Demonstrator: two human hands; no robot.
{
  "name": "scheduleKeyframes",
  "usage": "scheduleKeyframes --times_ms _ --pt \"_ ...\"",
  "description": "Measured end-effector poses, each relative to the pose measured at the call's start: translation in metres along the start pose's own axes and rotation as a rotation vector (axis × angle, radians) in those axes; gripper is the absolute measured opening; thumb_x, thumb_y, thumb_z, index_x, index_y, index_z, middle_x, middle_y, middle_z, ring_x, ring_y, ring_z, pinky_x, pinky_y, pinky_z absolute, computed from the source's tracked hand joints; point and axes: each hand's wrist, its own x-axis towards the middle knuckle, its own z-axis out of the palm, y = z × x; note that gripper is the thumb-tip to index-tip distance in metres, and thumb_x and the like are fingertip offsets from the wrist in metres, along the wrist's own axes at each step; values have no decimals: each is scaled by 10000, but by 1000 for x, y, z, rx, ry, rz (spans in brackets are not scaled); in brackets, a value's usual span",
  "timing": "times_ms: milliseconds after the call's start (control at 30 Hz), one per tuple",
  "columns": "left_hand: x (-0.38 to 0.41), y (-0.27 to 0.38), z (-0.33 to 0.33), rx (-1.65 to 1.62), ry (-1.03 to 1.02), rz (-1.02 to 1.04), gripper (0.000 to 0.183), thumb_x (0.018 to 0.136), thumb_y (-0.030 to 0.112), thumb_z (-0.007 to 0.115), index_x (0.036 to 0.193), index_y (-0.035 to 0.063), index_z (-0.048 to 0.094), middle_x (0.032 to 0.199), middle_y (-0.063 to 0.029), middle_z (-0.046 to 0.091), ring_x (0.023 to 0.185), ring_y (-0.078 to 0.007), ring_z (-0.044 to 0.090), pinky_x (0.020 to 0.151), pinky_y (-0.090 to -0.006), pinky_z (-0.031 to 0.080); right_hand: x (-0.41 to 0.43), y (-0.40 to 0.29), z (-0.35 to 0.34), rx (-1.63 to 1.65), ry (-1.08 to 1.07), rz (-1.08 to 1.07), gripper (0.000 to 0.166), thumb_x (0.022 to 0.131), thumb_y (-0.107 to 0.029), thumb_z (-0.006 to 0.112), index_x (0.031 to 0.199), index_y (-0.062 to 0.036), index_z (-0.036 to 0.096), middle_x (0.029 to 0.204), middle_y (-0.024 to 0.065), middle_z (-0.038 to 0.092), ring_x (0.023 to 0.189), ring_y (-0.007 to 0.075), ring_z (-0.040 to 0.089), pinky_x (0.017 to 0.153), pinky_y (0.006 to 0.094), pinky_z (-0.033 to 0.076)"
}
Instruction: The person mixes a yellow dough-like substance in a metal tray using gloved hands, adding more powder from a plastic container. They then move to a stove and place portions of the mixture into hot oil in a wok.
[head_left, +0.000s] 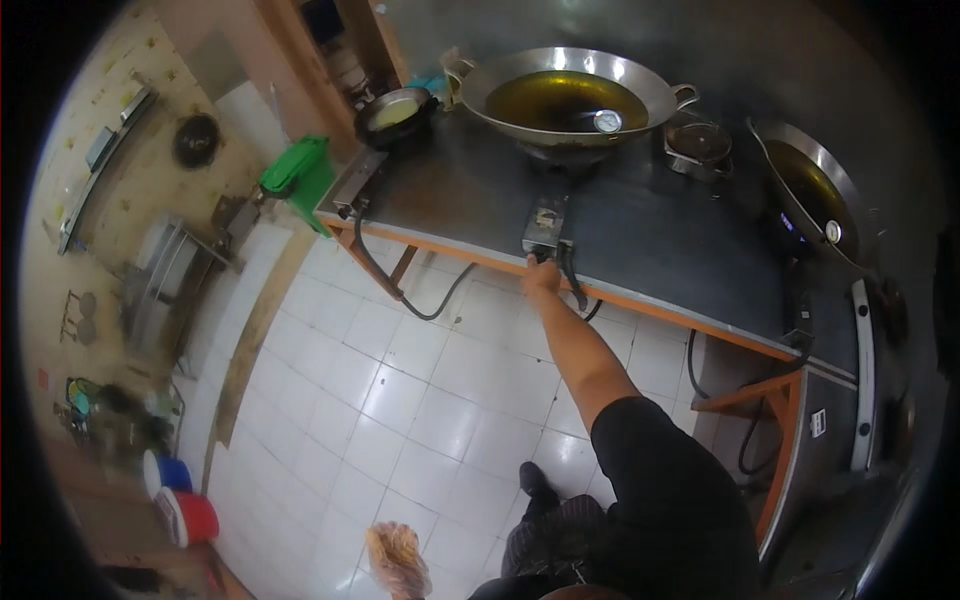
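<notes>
My bare right hand (542, 276) reaches out to the table's front edge. Its fingers are at a dark knob on the front of a metal burner control box (546, 225), and they hide most of the knob. Behind the box, a large steel wok (480, 101) of yellow-brown oil sits on a burner, with a dial thermometer (607, 121) in it. Low in the view is my left hand (399, 561), in a clear plastic glove. Something yellowish coats its fingers or lies in them; I cannot tell which.
The dark-topped table (465, 195) has an orange frame with hoses hanging below. A smaller pan (394, 116) stands at its left end, near a green bin (300, 176). Another oil-filled wok (806, 187) is at right. Red (196, 517) and blue (172, 474) tubs stand lower left.
</notes>
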Motion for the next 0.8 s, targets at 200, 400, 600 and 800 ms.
scheduleKeyframes --times_ms 200,400,600,800 --pt "19 29 -38 -17 275 -123 507 903 386 551 1243 20 464 1242 -159 501 1175 -285 473 985 -359 434 -10 -17 1 -172 29 -71 332 851 -310 619 915 14 651 926 225 654 919 360 631 806 424 489" --pt "30 33 -37 -1 227 -134 596 885 431 566 1285 16 416 1307 -165 441 1231 -290 426 1014 -363 401 -11 -23 -5 -278 73 -81 318 861 -319 602 904 -10 660 940 198 660 913 347 635 804 416 496" --pt "48 8 -88 119 196 -173 712 837 527 582 1352 90 356 1393 -127 372 1296 -277 345 1065 -401 313 4 1 17 -310 9 -92 426 836 -427 577 922 -21 676 920 177 676 891 345 645 747 427 498" --pt "81 -11 -99 154 4 -273 511 853 501 551 1242 184 456 1339 -90 429 1284 -279 320 1067 -495 266 37 102 -3 -6 -85 -347 320 858 -370 576 833 -57 637 801 93 662 670 242 639 622 398 493"
